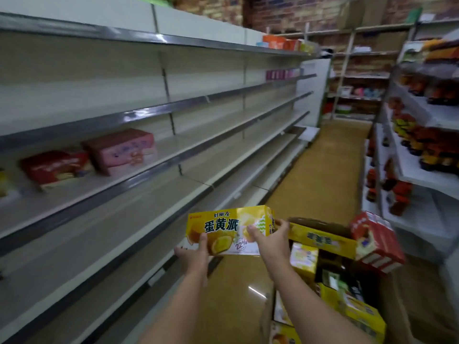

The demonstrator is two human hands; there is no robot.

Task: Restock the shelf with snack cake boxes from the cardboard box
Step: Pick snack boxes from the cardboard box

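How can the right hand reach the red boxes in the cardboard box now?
Probably not yet: the right hand grips the yellow box together with the left hand. The red boxes stand uncovered beside it.

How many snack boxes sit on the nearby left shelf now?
2 clearly: a red box and, right of it, a pink box. A yellow shape at the left frame edge may be a third, cut off.

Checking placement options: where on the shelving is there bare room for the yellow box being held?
Both hands, left hand and right hand, hold the yellow box. The shelf is bare right of the pink box; the boards below look bare too. The cardboard box is crowded.
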